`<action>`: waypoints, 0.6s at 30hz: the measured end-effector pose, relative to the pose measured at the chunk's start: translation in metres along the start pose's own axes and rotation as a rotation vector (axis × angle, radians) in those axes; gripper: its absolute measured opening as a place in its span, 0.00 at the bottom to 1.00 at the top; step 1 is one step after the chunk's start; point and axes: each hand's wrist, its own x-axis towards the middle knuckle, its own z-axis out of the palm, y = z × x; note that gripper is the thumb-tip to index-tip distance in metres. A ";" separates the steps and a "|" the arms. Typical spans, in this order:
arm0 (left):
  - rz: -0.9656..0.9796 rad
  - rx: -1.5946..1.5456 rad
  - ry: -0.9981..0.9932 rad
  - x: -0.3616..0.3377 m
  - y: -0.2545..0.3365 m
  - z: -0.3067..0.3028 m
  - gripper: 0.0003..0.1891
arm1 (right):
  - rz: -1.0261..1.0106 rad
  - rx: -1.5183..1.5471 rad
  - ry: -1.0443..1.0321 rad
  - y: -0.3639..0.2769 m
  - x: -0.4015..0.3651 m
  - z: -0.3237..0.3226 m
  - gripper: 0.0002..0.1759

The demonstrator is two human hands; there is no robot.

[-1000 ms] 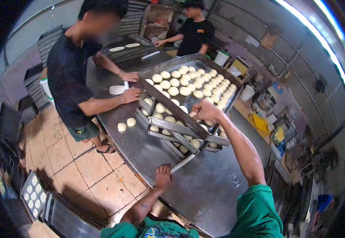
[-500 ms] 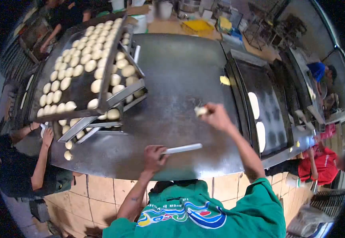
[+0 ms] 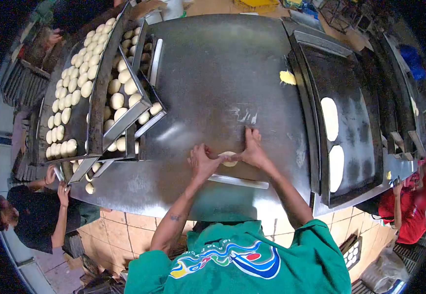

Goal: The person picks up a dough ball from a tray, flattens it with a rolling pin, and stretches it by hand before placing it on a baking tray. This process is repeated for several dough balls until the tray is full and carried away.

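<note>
A small round piece of dough (image 3: 229, 160) lies on the dark metal worktable (image 3: 213, 93) in front of me. My left hand (image 3: 204, 160) reaches it from the left, its thumb pressing on the dough and its other fingers apart. From the right, my right hand (image 3: 253, 151) touches the same dough with its thumb, fingers stretched out over the table. Neither hand is wrapped round the dough, which the thumbs partly cover. Just nearer to me, a thin pale rolling pin (image 3: 238, 182) rests on the table, held by neither hand.
Stacked trays of dough balls (image 3: 80, 83) stand at the left. On the right, a black tray (image 3: 352, 183) holds two flattened dough ovals (image 3: 336, 169). A yellow lump (image 3: 287, 77) sits beside it. Co-workers stand at left, in a dark shirt (image 3: 39, 210), and right, in red (image 3: 409, 210).
My right hand has brought the dough piece down to the table near me. My left hand has let go of the rolling pin and moved to the dough. The view has shifted slightly.
</note>
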 end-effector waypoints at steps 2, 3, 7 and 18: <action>0.090 0.058 0.046 0.006 -0.015 0.010 0.31 | -0.030 -0.262 -0.002 -0.002 -0.003 0.008 0.74; 0.176 0.106 0.084 0.004 -0.025 0.014 0.34 | -0.015 -0.253 -0.002 0.000 -0.008 0.008 0.74; 0.285 0.052 -0.138 0.010 -0.056 -0.007 0.37 | -0.106 -0.161 0.098 0.037 -0.042 -0.021 0.61; 0.631 -0.129 0.046 -0.027 -0.089 -0.008 0.19 | -0.205 -0.266 0.237 0.022 -0.087 0.025 0.25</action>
